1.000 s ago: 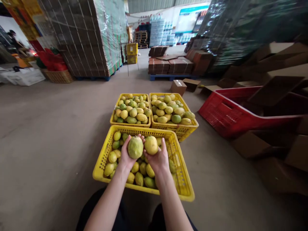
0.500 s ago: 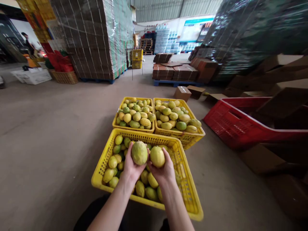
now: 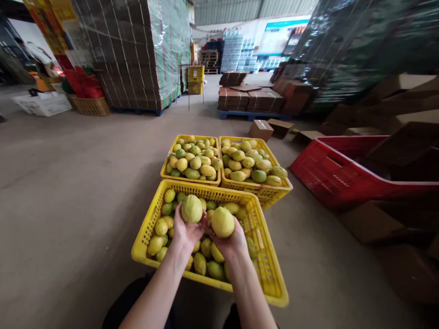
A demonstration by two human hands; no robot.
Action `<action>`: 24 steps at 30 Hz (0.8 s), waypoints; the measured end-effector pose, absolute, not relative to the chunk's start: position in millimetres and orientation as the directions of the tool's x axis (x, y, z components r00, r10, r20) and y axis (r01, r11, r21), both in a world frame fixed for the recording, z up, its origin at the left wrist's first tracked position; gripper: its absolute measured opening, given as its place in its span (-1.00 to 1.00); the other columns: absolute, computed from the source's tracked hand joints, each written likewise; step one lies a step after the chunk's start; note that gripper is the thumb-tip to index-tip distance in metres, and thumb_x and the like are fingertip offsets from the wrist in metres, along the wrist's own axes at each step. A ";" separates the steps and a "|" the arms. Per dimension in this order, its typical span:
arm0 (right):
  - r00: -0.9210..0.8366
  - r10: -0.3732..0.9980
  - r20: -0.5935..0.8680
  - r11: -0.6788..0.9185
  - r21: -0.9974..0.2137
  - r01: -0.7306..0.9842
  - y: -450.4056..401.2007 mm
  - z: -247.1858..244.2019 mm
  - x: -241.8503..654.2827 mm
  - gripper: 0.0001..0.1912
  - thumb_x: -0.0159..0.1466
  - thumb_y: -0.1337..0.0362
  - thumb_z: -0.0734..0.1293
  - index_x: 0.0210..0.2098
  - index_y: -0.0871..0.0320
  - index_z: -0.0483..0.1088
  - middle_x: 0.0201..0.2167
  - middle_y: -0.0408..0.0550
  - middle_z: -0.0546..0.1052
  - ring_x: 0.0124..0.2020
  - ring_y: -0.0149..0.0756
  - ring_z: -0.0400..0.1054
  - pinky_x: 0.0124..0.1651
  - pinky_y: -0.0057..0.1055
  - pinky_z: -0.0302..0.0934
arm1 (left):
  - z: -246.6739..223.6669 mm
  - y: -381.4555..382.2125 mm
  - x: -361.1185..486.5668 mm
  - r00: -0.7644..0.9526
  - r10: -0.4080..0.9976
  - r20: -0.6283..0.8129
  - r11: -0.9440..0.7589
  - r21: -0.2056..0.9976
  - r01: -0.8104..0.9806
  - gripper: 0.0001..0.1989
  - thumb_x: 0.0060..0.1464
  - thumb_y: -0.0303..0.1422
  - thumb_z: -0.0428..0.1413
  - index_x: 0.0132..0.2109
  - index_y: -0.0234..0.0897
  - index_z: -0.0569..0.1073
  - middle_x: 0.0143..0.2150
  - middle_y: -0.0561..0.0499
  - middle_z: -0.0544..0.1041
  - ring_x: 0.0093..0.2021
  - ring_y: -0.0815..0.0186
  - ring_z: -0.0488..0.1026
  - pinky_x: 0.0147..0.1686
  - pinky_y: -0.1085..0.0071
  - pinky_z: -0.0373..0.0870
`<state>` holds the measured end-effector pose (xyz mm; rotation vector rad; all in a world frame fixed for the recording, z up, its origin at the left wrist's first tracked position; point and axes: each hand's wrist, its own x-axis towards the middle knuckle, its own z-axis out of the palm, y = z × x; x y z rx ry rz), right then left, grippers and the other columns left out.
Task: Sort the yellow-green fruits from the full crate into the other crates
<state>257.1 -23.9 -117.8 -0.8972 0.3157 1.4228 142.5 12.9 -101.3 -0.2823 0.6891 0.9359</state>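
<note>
Crate point(image 3: 264, 246), yellow, near: is holding loose fruit point(image 3: 200, 263). Rear left crate point(image 3: 190, 182) and rear right crate point(image 3: 267, 196): are standing abreast beyond it, heaped full. Left hand point(image 3: 187, 235): is cupping a greenish fruit point(image 3: 191, 209), palm upward, presumably cradling its weight. Right hand point(image 3: 233, 241): is likewise cupping a yellower fruit point(image 3: 222, 222). Both held fruits: are resting above the near crate.

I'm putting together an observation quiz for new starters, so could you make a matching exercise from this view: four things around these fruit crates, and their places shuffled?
1. Left hand
2. Red crate
3. Brown cardboard stacks
4. Wicker basket

A. On a blue pallet
B. Beside the tall wrapped stack
C. Under a round fruit
D. Right of the yellow crates

Pairs: 1-C, 2-D, 3-A, 4-B
</note>
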 end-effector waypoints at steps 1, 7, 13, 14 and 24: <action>0.187 0.702 -0.687 -0.091 -0.347 -0.934 -23.5 -117.2 256.8 -0.84 0.31 0.22 0.20 -0.31 0.09 0.38 -0.56 -0.11 0.55 -0.58 -0.24 0.45 -0.58 -0.38 0.33 | -101.7 13.2 141.4 0.427 0.648 -0.631 0.578 0.043 -0.815 -0.48 0.25 -0.09 0.00 0.09 -0.50 0.42 -0.29 -0.19 0.54 -0.39 0.23 0.53 -0.47 0.40 0.53; 0.264 0.677 -0.688 -0.046 -0.397 -0.917 -24.6 -110.5 260.1 -0.83 0.32 0.18 0.22 -0.30 0.10 0.38 -0.57 -0.12 0.54 -0.58 -0.26 0.44 -0.62 -0.42 0.30 | -97.7 16.0 138.5 0.355 0.740 -0.571 0.514 0.140 -0.846 -0.58 0.32 -0.27 -0.07 0.21 -0.34 0.38 -0.18 -0.20 0.59 -0.23 0.13 0.60 -0.38 0.33 0.57; 0.290 0.745 -0.600 -0.022 -0.457 -0.889 -28.2 -98.1 264.7 -0.79 0.26 0.17 0.29 -0.31 0.21 0.43 -0.56 -0.05 0.54 -0.57 -0.28 0.43 -0.58 -0.42 0.35 | -90.1 12.4 146.1 0.390 0.774 -0.500 0.553 0.233 -0.800 -0.59 0.33 -0.22 -0.08 0.20 -0.24 0.41 -0.07 -0.19 0.59 -0.26 0.13 0.60 -0.47 0.34 0.55; 0.276 0.764 -0.583 -0.035 -0.464 -0.885 -27.3 -97.9 265.5 -0.79 0.25 0.18 0.31 -0.30 0.22 0.44 -0.56 -0.05 0.54 -0.58 -0.27 0.43 -0.60 -0.42 0.34 | -90.0 11.2 146.6 0.396 0.778 -0.487 0.554 0.237 -0.798 -0.59 0.30 -0.19 -0.04 0.18 -0.24 0.43 -0.07 -0.18 0.59 -0.28 0.15 0.60 -0.48 0.36 0.55; 0.191 0.791 -0.581 -0.092 -0.421 -0.902 -15.5 -112.4 264.6 -0.79 0.32 0.26 0.22 -0.38 0.18 0.43 -0.59 -0.06 0.56 -0.63 -0.29 0.45 -0.59 -0.43 0.37 | -95.8 15.1 146.3 0.402 0.792 -0.460 0.555 0.268 -0.787 -0.61 0.30 -0.16 -0.09 0.04 -0.23 0.52 -0.29 -0.09 0.59 -0.41 0.27 0.53 -0.48 0.41 0.51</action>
